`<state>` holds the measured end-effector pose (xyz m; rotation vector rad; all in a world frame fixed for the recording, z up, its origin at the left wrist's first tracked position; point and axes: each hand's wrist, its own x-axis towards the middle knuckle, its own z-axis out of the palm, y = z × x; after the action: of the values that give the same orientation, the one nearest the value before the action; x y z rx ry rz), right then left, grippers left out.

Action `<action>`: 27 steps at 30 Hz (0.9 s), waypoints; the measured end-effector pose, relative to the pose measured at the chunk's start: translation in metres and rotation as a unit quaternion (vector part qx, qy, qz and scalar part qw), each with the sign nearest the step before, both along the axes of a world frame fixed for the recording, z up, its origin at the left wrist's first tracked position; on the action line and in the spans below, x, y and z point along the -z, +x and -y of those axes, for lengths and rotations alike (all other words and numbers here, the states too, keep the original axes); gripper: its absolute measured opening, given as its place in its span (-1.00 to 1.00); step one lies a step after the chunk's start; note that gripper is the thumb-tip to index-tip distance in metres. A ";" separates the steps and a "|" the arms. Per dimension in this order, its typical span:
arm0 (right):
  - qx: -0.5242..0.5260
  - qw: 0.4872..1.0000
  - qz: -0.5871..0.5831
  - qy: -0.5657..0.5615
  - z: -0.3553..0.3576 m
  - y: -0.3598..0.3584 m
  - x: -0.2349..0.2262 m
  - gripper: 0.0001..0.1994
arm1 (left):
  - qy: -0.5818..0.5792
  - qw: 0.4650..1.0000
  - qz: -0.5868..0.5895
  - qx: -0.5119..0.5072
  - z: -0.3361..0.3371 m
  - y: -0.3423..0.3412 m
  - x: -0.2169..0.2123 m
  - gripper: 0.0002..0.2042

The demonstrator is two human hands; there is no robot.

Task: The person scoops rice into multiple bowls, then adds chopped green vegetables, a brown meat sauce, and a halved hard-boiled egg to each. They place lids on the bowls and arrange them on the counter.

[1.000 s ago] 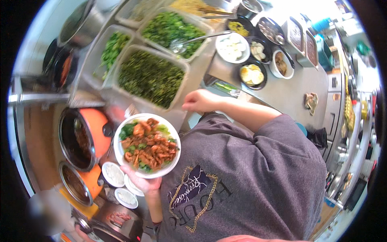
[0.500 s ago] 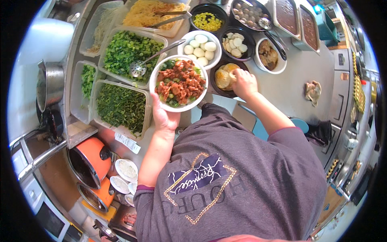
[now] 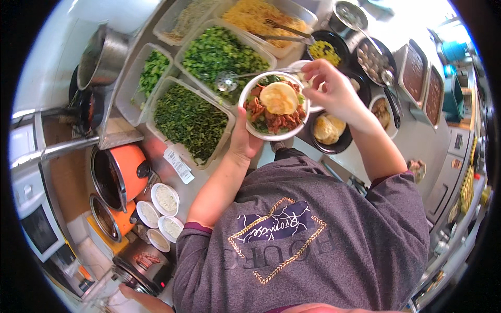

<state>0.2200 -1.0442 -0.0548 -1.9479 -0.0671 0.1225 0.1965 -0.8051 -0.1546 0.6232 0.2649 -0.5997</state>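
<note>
My left hand holds a white bowl by its near-left side. Inside are brown-red chopped meat and some greens, topped by a round fried egg. My right hand hovers at the bowl's far-right rim, fingers loosely curled and apart, with nothing visible in them. Below that hand, a black bowl holds more fried eggs. The right hand largely covers a white bowl behind it.
Tubs of chopped greens, bright green vegetables and yellow noodles line the counter. A perforated ladle rests on one. Steel pans of dark sauce stand right. Orange cookers and rice bowls are lower left, near another person's arm.
My right hand has moved from the black bowl to the white bowl. A fried egg now lies on the meat, released from that hand. My view has shifted, and another person's arm has appeared.
</note>
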 end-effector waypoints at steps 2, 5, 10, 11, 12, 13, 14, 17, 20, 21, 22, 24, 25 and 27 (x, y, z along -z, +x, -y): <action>0.009 0.999 0.031 -0.010 -0.003 0.034 -0.005 -0.63 | -0.057 0.997 0.044 -0.014 -0.015 -0.002 -0.005 -0.23; 0.025 0.996 0.057 0.058 -0.016 0.094 -0.022 -0.80 | -0.131 0.989 0.032 -0.058 -0.043 -0.006 -0.014 -0.31; -0.006 0.953 0.303 -0.022 -0.096 0.207 -0.097 -0.69 | -0.047 0.974 0.104 -0.193 -0.078 -0.026 -0.033 -0.28; -0.018 0.928 0.371 -0.022 -0.114 0.227 -0.119 -0.66 | -0.061 0.970 0.134 -0.194 -0.092 -0.035 -0.036 -0.25; -0.038 0.884 0.464 -0.040 -0.134 0.247 -0.140 -0.68 | -0.047 0.965 0.116 -0.231 -0.104 -0.046 -0.038 -0.25; -0.107 0.877 0.468 -0.005 -0.153 0.266 -0.162 -0.75 | -0.040 0.958 0.096 -0.267 -0.116 -0.061 -0.039 -0.25; -0.095 0.872 0.475 -0.065 -0.174 0.281 -0.182 -0.76 | -0.003 0.948 0.116 -0.295 -0.127 -0.080 -0.040 -0.26; -0.105 0.869 0.425 -0.230 -0.232 0.314 -0.214 -0.71 | 0.044 0.907 0.051 -0.417 -0.153 -0.140 -0.037 -0.29; -0.123 0.834 0.424 -0.333 -0.280 0.346 -0.220 -0.72 | 0.081 0.868 0.057 -0.486 -0.167 -0.198 -0.028 -0.27; -0.132 0.816 0.414 -0.380 -0.292 0.356 -0.218 -0.72 | 0.108 0.845 0.044 -0.522 -0.167 -0.217 -0.022 -0.25; -0.147 0.801 0.399 -0.421 -0.301 0.367 -0.215 -0.72 | 0.107 0.839 0.046 -0.532 -0.168 -0.235 -0.018 -0.24; -0.177 0.770 0.374 -0.486 -0.309 0.387 -0.210 -0.70 | 0.104 0.812 0.027 -0.573 -0.170 -0.263 -0.005 -0.22; -0.186 0.762 0.375 -0.494 -0.306 0.397 -0.210 -0.67 | 0.103 0.791 -0.008 -0.603 -0.172 -0.273 0.002 -0.22; -0.196 0.757 0.382 -0.492 -0.297 0.417 -0.213 -0.61 | 0.082 0.771 -0.038 -0.631 -0.176 -0.288 0.015 -0.27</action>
<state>0.6368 -0.7475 0.1579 -2.8831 -1.1722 -0.4805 -0.0919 -0.6289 -0.1692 0.4525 0.7301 0.7242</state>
